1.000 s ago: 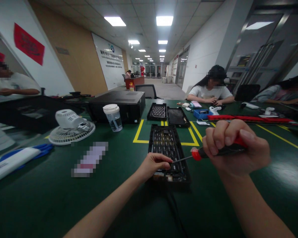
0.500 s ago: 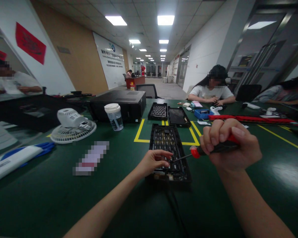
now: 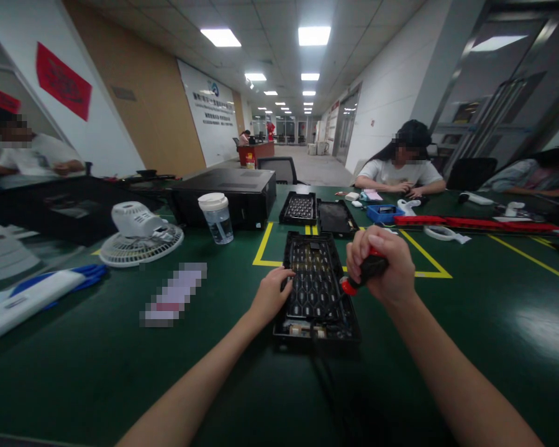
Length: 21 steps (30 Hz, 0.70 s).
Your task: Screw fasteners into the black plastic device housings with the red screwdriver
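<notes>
In the head view, a black rectangular device case (image 3: 312, 304) lies on the green table, its face covered with rows of small shiny openings. My left hand (image 3: 269, 295) grips its left rim, fingertips curled over the edge. A screwdriver (image 3: 371, 268) with a red and black handle is held in my right hand (image 3: 389, 261), fingers wrapped around it. Its shaft slants down to the left, toward the lower right part of the case; where the tip ends is hard to make out. A dark cable (image 3: 323, 366) runs from the near end of the case toward me.
Beyond the case are another gridded black tray (image 3: 298, 208) and a flat black cover (image 3: 335, 218), near yellow tape lines. A lidded cup (image 3: 217, 220), a white fan (image 3: 140, 239) and a large black box (image 3: 233, 192) stand left. Blue box (image 3: 384, 214) and a seated person are at right.
My left hand has moved from the middle of the case to its left rim. My right hand has moved left and closer to the case, with the screwdriver held more steeply.
</notes>
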Tool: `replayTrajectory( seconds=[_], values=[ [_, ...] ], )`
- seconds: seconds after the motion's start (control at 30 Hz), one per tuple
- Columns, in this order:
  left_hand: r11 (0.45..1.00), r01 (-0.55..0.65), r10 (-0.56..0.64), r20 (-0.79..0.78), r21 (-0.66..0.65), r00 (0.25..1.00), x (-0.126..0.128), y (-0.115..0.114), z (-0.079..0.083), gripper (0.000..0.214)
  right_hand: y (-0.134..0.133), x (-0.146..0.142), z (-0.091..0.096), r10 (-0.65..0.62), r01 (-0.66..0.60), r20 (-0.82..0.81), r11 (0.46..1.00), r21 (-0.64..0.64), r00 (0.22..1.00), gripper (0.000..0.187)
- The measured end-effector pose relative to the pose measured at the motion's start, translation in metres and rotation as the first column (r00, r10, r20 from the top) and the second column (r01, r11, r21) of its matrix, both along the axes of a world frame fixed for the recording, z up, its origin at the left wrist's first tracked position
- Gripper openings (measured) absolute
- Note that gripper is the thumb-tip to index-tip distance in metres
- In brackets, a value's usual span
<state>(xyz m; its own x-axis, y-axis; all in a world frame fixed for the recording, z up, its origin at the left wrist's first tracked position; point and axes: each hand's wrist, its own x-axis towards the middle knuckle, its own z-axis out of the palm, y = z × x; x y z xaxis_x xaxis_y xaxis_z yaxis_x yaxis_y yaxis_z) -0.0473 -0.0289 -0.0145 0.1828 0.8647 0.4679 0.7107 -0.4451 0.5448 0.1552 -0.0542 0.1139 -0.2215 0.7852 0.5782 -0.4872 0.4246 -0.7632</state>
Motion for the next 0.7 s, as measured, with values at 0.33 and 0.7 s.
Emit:
replayTrajectory(
  seconds=[0.33,0.7],
  values=[
    [1.0,-0.007,0.007,-0.022,-0.002,1.0,0.0,0.003,-0.007,0.021,0.007,-0.013,-0.012,0.06,-0.055,0.076,0.996,-0.065,0.995,0.022],
    [0.999,0.022,-0.021,-0.015,0.027,1.0,0.0,0.001,-0.005,0.019,0.009,-0.016,-0.013,0.062,-0.057,0.068,0.995,-0.081,0.996,0.022]
  ],
)
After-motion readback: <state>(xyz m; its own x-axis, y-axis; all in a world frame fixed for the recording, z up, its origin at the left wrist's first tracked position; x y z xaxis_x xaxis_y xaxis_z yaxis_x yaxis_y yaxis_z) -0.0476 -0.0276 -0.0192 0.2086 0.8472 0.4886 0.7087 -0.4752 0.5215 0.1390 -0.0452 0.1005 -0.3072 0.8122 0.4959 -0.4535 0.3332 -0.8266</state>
